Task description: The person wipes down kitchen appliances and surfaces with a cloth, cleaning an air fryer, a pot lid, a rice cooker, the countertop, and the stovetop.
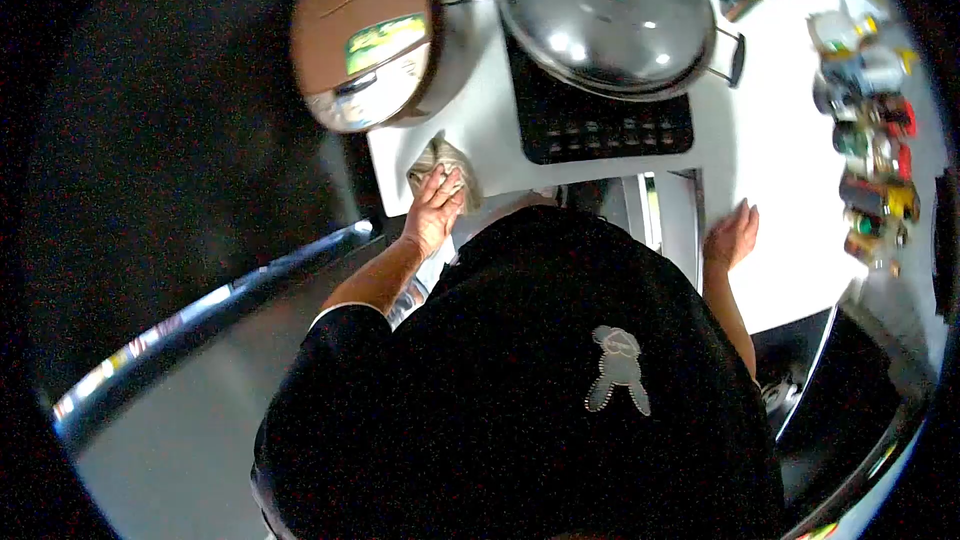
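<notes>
My left hand presses a folded, striped beige cloth against the white countertop, near its left front corner. The fingers lie over the cloth, close together, and cover part of it. On the right, my right hand rests on the counter by the edge of an opening, its fingers stretched out and nothing in them. Just beyond the cloth stands a brown rice cooker with a green and yellow label.
A large pan with a domed metal lid sits on a black induction cooktop. Several bottles and jars line the counter's right side. An open drawer or cupboard shows at the front edge, close to my body.
</notes>
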Demonstrator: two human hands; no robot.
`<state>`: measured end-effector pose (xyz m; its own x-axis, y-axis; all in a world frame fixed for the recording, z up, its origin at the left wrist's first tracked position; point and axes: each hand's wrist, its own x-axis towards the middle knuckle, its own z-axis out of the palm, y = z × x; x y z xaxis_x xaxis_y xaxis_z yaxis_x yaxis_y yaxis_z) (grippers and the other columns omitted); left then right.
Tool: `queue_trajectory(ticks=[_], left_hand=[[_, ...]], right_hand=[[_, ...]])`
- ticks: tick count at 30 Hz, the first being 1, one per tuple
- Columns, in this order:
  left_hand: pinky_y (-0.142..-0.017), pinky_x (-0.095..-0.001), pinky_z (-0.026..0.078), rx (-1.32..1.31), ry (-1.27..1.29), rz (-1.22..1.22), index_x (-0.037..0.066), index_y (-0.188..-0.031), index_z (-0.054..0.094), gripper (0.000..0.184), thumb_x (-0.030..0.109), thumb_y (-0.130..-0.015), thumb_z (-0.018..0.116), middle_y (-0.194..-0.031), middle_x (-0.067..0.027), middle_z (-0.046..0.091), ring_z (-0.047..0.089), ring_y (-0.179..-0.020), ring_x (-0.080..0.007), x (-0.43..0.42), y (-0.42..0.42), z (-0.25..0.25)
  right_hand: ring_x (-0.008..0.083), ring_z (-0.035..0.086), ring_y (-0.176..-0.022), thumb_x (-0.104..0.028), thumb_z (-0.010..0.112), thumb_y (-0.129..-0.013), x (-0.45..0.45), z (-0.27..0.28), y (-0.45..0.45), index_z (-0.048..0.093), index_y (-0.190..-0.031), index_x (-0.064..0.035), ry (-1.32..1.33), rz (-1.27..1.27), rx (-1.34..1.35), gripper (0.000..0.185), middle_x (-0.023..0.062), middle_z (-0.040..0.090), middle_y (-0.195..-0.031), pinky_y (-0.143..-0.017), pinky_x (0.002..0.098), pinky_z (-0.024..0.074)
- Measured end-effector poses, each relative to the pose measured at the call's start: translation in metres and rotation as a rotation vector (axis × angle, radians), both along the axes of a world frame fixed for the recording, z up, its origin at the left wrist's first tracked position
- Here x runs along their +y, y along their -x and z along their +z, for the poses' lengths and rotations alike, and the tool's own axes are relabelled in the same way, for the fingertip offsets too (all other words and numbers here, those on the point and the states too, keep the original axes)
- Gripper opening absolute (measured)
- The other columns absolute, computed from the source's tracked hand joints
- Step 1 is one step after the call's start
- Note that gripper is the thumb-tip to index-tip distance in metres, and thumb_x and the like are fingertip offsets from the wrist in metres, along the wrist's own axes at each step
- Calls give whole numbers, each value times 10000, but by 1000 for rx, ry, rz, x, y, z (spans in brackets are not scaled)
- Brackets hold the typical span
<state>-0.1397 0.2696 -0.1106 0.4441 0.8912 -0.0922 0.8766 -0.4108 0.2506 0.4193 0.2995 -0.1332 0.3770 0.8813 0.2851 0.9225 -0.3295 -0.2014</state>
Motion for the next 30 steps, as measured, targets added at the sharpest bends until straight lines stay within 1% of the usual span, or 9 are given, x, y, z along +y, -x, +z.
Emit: queue_trajectory(ticks=[5,6,9,10,12,16,21,24,30], left_hand=[[-1119,-435,306,114,-198,-430,126,-1155,626,405,169,-752,608,-1414,-65,461,350,-1343,-292,31,-41,-19],[-1088,-414,354,-25,-165,-458,115,-1192,602,459,165,-736,622,-1398,-65,478,391,-1306,-282,34,-49,-23],[-1014,-393,426,-250,-93,-466,79,-1238,564,506,107,-737,626,-1405,-89,466,428,-1264,-290,55,-93,7],[-1014,-393,426,-251,-85,-476,79,-1238,564,506,107,-737,626,-1405,-89,466,428,-1264,-290,54,-102,-3],[-998,-405,428,-17,-125,-479,57,-1256,541,523,91,-741,619,-1421,-115,439,447,-1228,-309,53,-120,-23],[-980,-419,432,-92,-145,-463,28,-1267,516,533,94,-747,609,-1416,-140,428,460,-1188,-322,60,-144,-19],[-995,-419,414,129,-123,-415,17,-1244,519,482,142,-784,586,-1369,-157,465,463,-1185,-324,57,-165,-16],[-995,-412,415,229,-175,-419,28,-1244,523,457,206,-827,579,-1363,-154,474,463,-1187,-321,58,-176,-16],[-970,-410,437,131,-257,-409,36,-1257,523,488,290,-848,599,-1352,-161,481,469,-1170,-325,73,-246,-12]], right_hand=[[348,455,-1254,-107,536,-823,-4,-4,-2,534,-1302,-135,9,-33,-30,480,177,489,-1352,-1042,462,350],[348,455,-1254,-107,536,-823,-4,-5,-3,534,-1302,-135,11,-55,-32,480,177,489,-1352,-1042,462,350],[322,436,-1274,-109,536,-830,-5,-5,-4,527,-1312,-164,42,-65,-26,485,136,479,-1369,-1049,463,329],[316,429,-1280,-113,534,-838,-6,-2,-3,525,-1313,-165,47,-66,-20,478,127,471,-1375,-1051,466,327],[307,404,-1300,-120,523,-851,-6,-3,-4,506,-1329,-170,50,-63,-4,481,116,445,-1396,-1063,473,306],[310,381,-1315,-135,523,-847,-8,-4,-5,510,-1327,-144,50,-53,33,480,118,440,-1400,-1074,477,284],[326,387,-1307,-126,531,-827,-10,-5,-8,497,-1324,-85,52,-63,52,500,149,443,-1393,-1076,490,278],[337,398,-1297,-186,518,-840,-9,-1,-9,511,-1309,-86,29,-23,11,480,186,455,-1372,-1082,484,278],[327,376,-1319,-204,508,-863,-11,-4,-10,481,-1334,-104,50,-39,37,482,171,443,-1385,-1088,481,266]])
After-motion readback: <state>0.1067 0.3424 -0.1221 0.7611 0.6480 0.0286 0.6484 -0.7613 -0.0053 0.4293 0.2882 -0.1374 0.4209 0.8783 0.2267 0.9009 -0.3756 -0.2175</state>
